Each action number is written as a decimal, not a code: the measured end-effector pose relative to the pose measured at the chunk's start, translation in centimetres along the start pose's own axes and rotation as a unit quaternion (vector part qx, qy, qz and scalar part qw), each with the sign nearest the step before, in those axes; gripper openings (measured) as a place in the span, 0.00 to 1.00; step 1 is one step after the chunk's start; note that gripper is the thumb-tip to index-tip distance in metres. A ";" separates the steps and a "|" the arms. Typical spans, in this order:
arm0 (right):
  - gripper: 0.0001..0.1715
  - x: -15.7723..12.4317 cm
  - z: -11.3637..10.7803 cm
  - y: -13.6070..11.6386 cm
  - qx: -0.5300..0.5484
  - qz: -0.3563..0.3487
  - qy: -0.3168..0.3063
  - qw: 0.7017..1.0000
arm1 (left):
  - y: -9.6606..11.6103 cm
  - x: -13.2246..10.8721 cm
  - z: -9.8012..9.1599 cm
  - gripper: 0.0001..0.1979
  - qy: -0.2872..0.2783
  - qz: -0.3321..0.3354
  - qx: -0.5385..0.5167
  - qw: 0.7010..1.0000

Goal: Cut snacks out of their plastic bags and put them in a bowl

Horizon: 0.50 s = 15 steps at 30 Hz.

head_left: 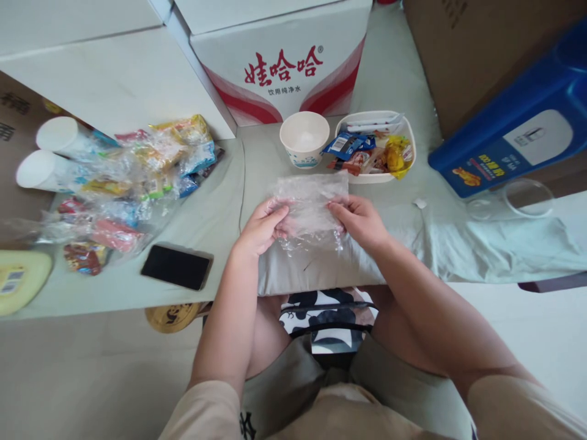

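Between my two hands, a clear plastic bag (307,211) is stretched out just above the front of the table. My left hand (263,226) pinches its left side with the thumb on top. On the opposite side, my right hand (358,221) grips the bag in the same way, thumb over fingers. Right behind the bag stands a white paper bowl (304,137). Beside that bowl, a white rectangular tub (376,178) holds several wrapped snacks, among them a blue packet (347,145) and a yellow one (398,156).
Wrapped snacks in plastic (160,153) and stacked paper cups (55,171) lie on the left. A black phone (177,267) rests near the front edge. White cartons (284,61) stand behind; a tall blue box (513,122) and a clear plastic cup (527,198) are at right.
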State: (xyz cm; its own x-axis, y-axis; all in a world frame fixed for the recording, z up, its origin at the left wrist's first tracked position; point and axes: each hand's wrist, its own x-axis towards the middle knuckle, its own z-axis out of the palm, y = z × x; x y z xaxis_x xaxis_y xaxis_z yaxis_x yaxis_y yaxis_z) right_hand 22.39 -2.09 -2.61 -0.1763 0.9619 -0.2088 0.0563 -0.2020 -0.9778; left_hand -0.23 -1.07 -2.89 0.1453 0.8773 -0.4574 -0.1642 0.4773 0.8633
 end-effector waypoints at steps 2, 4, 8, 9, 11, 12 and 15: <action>0.21 0.3 -0.1 0.0 0.033 -0.017 0.037 0.999 | 0.1 0.0 0.1 0.15 0.011 0.023 -0.035 0.999; 0.21 0.5 -0.1 0.1 0.065 -0.022 0.048 0.996 | 0.4 0.0 0.2 0.12 0.015 0.043 -0.077 0.996; 0.19 0.7 -0.1 0.2 0.107 -0.021 0.059 0.992 | 1.1 -0.1 0.0 0.07 -0.001 0.050 -0.126 0.991; 0.19 0.7 -0.2 0.2 0.116 -0.022 0.056 0.991 | 1.1 -0.2 -0.1 0.08 -0.008 0.050 -0.128 0.990; 0.22 0.6 -0.3 0.0 0.124 -0.020 0.037 0.991 | 1.1 -0.1 -0.2 0.12 -0.015 0.064 -0.111 0.992; 0.25 0.6 -0.4 -0.1 0.119 -0.019 0.032 0.992 | 1.0 -0.1 -0.2 0.13 -0.010 0.080 -0.090 0.993; 0.33 0.3 -0.6 -0.4 0.050 -0.034 0.060 0.996 | 0.5 0.3 -0.1 0.12 0.014 0.133 0.007 0.991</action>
State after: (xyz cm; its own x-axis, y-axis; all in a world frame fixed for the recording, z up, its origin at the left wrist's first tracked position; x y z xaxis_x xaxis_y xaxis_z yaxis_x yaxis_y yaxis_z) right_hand 22.93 -1.64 -2.27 -0.0562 0.9879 -0.1443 -0.0516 -0.1472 -0.9878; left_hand -0.35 -0.58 -2.61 0.0725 0.9730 -0.2191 -0.1800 0.2288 0.9567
